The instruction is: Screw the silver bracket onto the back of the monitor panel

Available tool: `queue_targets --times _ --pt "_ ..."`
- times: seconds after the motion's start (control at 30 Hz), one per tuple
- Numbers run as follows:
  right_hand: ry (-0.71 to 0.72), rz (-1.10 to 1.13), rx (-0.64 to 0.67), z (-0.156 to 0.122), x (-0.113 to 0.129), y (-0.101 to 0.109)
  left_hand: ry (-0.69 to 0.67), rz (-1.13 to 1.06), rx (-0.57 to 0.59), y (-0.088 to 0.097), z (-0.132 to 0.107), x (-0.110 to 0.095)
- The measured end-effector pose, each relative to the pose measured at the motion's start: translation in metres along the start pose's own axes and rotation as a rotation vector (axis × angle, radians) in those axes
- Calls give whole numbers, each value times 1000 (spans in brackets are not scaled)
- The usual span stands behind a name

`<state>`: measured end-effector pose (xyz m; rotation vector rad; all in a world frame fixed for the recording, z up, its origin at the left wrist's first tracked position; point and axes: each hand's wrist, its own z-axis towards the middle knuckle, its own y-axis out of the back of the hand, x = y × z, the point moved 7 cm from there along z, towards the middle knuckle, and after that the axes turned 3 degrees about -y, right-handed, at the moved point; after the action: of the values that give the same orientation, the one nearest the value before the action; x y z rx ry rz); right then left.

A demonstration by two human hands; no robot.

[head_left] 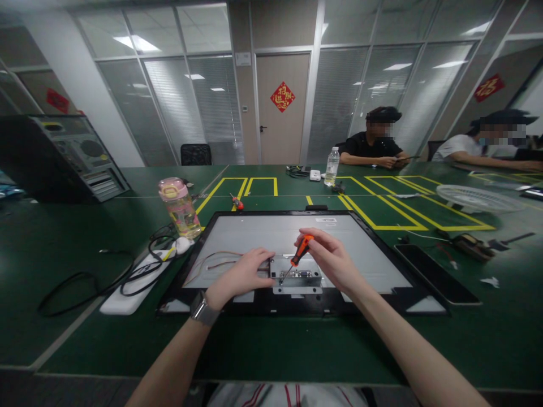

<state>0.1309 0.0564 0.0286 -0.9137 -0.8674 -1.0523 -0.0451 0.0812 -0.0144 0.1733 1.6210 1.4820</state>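
A flat display panel (360, 257) lies back side up on the table, with a black frame around its grey sheet. On its near middle sits a small metal box (292, 264) with ports along its front side. My right hand (333, 257) is closed around the handle of an orange and black screwdriver (302, 249). The screwdriver tilts, its tip down at the box's front left corner. My left hand (246, 274) lies on the panel with thumb and fingers apart, touching the box's left edge. Thin wires (220, 254) run under that hand.
Left of the panel stand a pink-lidded bottle (180, 209), a white power strip (133, 288) with black cables, and a computer tower (85, 155). A smartphone (436, 274) lies to the right. Behind are another screwdriver (238, 203), a water bottle (332, 167) and two seated people.
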Motion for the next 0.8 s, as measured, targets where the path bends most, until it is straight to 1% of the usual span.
queue_targets --times 0.23,0.3,0.4,0.47,0.6,0.67,0.8 --pt "-9 0 24 -2 -1 -1 9 24 9 0 0 -1" --pt "22 -59 31 -3 2 -1 10 31 7 0 0 -1" --pt "69 -220 77 -6 8 -5 -1 34 5 0 0 -1" --pt "105 -304 84 -8 15 -7 -6 34 11 0 -1 -1" --pt "125 -374 110 -9 21 -9 0 39 13 0 -1 -2" --pt "136 -400 92 -8 22 -7 0 41 13 -1 -2 -1" --pt "219 -472 -23 -8 26 -3 -14 40 5 -1 -1 0"
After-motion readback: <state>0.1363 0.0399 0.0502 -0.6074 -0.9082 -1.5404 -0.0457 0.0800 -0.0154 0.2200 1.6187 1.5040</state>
